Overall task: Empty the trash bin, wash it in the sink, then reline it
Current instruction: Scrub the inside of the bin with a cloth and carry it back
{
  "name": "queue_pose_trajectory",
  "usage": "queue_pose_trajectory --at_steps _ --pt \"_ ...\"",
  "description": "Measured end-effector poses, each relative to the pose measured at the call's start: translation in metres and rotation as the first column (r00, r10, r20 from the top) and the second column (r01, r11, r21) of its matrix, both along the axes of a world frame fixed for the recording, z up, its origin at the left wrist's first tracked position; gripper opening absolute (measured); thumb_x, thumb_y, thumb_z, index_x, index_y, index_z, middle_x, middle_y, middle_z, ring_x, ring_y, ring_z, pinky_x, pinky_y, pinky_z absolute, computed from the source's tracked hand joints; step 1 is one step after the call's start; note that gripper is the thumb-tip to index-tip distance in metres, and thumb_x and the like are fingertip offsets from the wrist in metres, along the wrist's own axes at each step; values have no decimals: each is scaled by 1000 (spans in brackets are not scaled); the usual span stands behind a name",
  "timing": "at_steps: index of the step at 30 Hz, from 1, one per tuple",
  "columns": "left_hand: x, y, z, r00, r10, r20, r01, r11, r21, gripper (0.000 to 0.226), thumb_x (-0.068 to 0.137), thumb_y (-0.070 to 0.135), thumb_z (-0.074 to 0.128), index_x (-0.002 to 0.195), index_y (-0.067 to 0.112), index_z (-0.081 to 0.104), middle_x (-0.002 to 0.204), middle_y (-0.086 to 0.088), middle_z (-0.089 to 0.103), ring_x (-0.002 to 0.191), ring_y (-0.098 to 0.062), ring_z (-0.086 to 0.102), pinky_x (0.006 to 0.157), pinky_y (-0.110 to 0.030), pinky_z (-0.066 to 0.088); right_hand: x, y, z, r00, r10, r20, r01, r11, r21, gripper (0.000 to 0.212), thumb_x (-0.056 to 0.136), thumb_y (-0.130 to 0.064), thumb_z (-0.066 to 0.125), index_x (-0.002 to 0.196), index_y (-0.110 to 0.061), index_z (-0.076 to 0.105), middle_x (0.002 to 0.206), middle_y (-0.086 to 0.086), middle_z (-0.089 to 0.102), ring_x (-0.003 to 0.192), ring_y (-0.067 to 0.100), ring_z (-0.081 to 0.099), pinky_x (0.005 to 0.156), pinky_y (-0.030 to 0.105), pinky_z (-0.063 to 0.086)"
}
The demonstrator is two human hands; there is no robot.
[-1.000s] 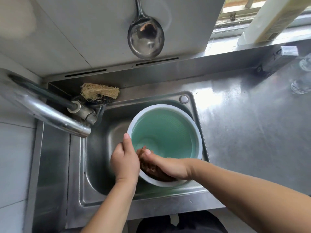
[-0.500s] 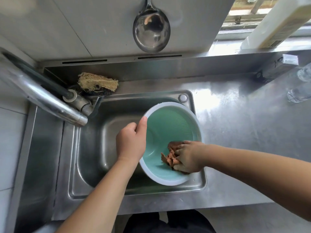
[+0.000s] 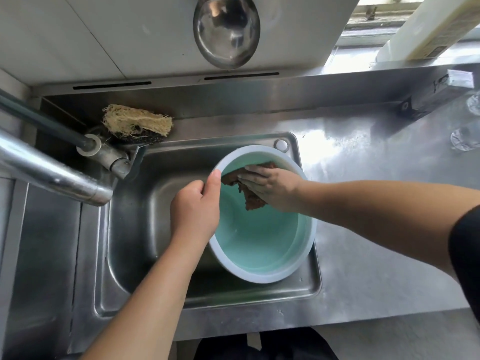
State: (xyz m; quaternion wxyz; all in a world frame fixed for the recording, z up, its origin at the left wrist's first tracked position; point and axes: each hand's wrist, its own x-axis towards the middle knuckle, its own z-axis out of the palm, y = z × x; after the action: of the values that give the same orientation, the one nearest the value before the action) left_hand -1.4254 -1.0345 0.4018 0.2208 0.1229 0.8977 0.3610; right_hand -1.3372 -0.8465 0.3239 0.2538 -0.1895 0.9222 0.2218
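Observation:
A round trash bin, mint green inside with a pale rim, sits tilted in the steel sink. My left hand grips its left rim, thumb pointing up along the edge. My right hand reaches inside at the far wall and presses a brown scrubbing cloth flat against it with spread fingers. Part of the cloth is hidden under that hand.
The faucet juts in from the left over the sink. A loofah scrubber lies behind the basin. A metal ladle hangs on the wall. Clear glasses stand at the far right of the steel counter. A white bottle leans by the window.
My right hand has slid the cloth from the near inner wall of the bin up to the far wall. My left hand shifted along the left rim, and the bin tilted.

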Motion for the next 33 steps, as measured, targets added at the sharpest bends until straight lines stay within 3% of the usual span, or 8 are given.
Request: queue_pose_trajectory --at_steps 7,15,19,23,26,29,31,33 --pt "17 1 6 1000 -1 14 1 998 66 61 91 60 51 55 17 27 46 5 31 49 -15 29 49 -34 28 13 -54 -39 919 -310 244 305 951 60 63 101 -36 26 154 -2 16 164 16 12 152 31 0 122 49 -7" --pt "24 -16 -2 1000 2 -2 -1 991 131 57 92 58 53 53 23 30 45 8 33 47 -11 26 48 -31 25 -3 -87 -110 887 -422 186 434 901 -24 63 102 -31 16 154 2 3 164 17 2 151 35 -6 121 49 -8" --pt "20 -20 -6 1000 14 -28 -10 990 142 56 86 66 50 51 26 32 44 10 32 47 -9 26 43 -21 24 -2 -106 -123 772 -597 220 625 775 -91 63 101 -27 17 153 4 0 165 17 0 151 34 -6 122 46 -9" --pt "17 -26 -7 999 30 -27 -25 987 157 57 86 66 50 52 24 32 47 10 32 49 -9 27 44 -23 24 -4 -136 -114 494 -755 432 856 509 -90 68 99 -33 17 152 4 -6 164 20 -6 150 36 -9 121 53 -7" --pt "20 -27 -6 1000 13 -3 -13 984 180 55 86 65 50 49 27 33 46 10 32 49 -9 27 44 -22 25 -19 -153 -101 297 -726 620 947 309 -92 78 93 -47 22 156 -10 -6 164 18 -7 150 38 -11 119 56 -6" --pt "22 -29 -6 1000 -15 4 14 981 191 55 86 66 50 48 29 34 44 11 32 48 -9 27 43 -20 24 -37 -157 -83 167 -580 797 981 14 -196 72 89 -54 35 152 -22 27 161 6 24 149 27 18 119 50 20" --pt "20 -32 -8 1000 -19 13 16 981 196 56 85 66 50 50 26 35 45 11 32 48 -8 28 43 -19 26 -41 -160 -68 73 -488 870 935 -270 -230 45 90 -44 45 125 -20 58 132 6 57 127 24 48 106 44 40" --pt "15 -36 -12 999 11 39 -19 979 201 63 84 68 51 57 13 38 50 11 35 52 -7 31 48 -28 34 -40 -165 -54 -70 -355 932 812 -563 -154 25 92 -37 47 79 -19 59 80 3 62 81 22 59 75 30 49"
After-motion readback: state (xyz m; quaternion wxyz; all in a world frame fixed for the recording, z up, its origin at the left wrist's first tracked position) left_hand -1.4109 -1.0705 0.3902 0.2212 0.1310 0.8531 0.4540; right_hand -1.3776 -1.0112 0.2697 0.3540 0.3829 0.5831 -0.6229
